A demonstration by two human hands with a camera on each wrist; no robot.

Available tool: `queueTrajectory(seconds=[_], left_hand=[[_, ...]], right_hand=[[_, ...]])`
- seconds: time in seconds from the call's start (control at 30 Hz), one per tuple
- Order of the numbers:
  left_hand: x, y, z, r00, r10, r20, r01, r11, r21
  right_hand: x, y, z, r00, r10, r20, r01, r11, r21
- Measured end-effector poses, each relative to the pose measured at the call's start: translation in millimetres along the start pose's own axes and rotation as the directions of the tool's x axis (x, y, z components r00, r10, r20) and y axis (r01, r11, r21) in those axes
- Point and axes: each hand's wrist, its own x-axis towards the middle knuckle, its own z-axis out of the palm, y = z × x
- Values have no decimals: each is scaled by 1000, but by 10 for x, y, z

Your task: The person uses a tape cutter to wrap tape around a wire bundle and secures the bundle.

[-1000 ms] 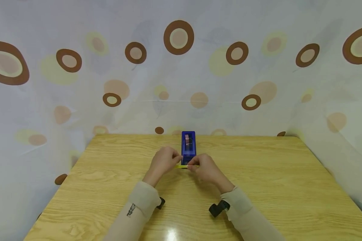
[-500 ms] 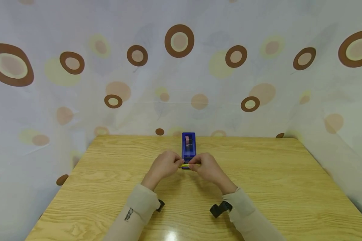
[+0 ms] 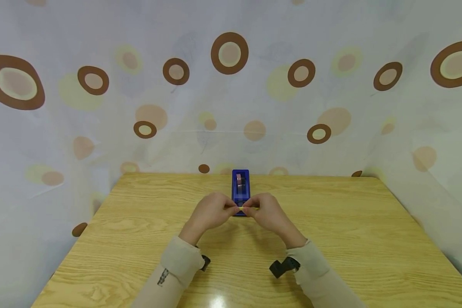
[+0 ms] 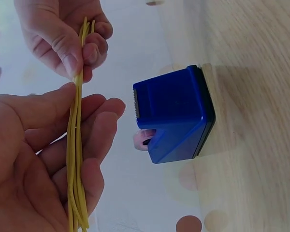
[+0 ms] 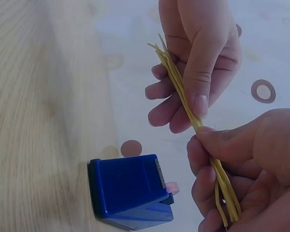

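Note:
My left hand [image 3: 211, 211] and right hand [image 3: 267, 214] meet in front of the blue tape dispenser [image 3: 241, 171]. Between thumb and fingers, each pinches the same bundle of thin yellow strands [image 4: 75, 140]; whether these are wires or cords I cannot tell. The thumb tips nearly touch near the bundle's middle. In the left wrist view the loose strand ends spread across the left fingers. The right wrist view shows the other ends lying in the right hand [image 5: 275, 159]. Fingers partly cover the bundle's middle. The dispenser stands apart from the hands, its toothed cutter [image 4: 136, 103] towards them.
A pink tape roll [image 3: 238, 179] sits inside the dispenser, near the back edge of the wooden table [image 3: 138, 205]. Behind the table hangs a pale sheet [image 3: 262, 102] patterned with brown circles. Black devices [image 3: 280, 268] are strapped at both wrists.
The hands have drawn closer together along the yellow bundle, the left shifting right until the thumb tips nearly meet. Both keep their pinch. The head view has tilted slightly; the dispenser stays put.

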Motion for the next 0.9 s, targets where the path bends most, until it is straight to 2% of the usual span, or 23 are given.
queueTrajectory(seconds=[0.33, 0.53, 0.9], left_hand=[[-61, 65, -106, 998, 53, -17, -53, 998, 25], [-112, 133, -177, 994, 92, -57, -88, 994, 59], [-206, 252, -281, 983, 137, -123, -130, 989, 67]], right_hand=[[-62, -145, -67, 1000, 2, 6, -2, 1000, 19], [-103, -229, -110, 999, -43, -6, 44, 999, 11], [-223, -420, -208, 993, -110, -42, 105, 988, -116]])
